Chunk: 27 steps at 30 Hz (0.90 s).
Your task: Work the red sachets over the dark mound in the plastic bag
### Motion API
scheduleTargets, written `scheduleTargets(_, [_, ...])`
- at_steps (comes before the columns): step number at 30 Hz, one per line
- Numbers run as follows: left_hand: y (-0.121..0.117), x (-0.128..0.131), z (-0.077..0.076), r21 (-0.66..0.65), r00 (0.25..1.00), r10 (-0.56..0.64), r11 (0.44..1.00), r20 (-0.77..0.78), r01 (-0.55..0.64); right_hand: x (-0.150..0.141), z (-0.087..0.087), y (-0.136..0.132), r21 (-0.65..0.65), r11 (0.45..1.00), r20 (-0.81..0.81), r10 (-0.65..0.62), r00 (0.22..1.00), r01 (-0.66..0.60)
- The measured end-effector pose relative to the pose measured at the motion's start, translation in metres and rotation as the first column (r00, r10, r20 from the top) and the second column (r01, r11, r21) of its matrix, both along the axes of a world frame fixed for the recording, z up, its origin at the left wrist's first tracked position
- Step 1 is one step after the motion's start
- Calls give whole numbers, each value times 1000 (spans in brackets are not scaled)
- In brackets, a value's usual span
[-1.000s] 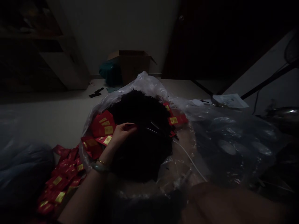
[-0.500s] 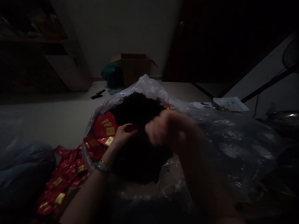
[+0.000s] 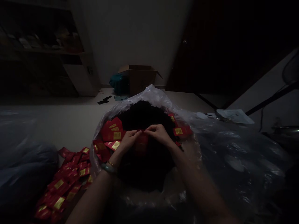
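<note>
My left hand and my right hand meet over a heap of dark, shredded, tea-like leaves. Between them hangs a red packet, its top edge pinched by the fingertips of both hands. The leaves lie in a large clear plastic bag with its mouth spread wide. Inside the bag, left of the heap, are red packets with gold labels. More red packets rest at its right side. Whether the held packet is open at the top is too dark to tell.
On the floor at the left lies a pile of red packets beside a dark plastic-wrapped bundle. A cardboard box and a teal bag stand by the wall. Clear plastic sheeting spreads at the right.
My right hand, blurred and raised before, has come down and left to the packet beside my left hand, and now pinches its edge. The camera view has shifted slightly.
</note>
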<state>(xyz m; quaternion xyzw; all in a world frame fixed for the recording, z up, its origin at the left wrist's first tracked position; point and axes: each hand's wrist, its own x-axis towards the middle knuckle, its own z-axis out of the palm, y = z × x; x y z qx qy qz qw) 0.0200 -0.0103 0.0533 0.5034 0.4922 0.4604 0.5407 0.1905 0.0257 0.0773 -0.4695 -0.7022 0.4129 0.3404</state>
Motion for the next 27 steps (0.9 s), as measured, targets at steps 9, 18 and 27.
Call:
scheduleTargets(9, [-7, 15, -9, -160, 990, -22, 986, 142, 45, 10, -30, 7, -60, 995, -3, -84, 996, 83])
scheduleTargets(18, [-6, 15, -8, -238, 944, 102, 971, 314, -26, 35, -38, 5, 1, 986, 862, -87, 500, 169])
scheduleTargets(27, [-14, 11, -4, -239, 954, 123, 969, 273, -57, 48, -34, 20, 68, 997, 610, -76, 789, 44])
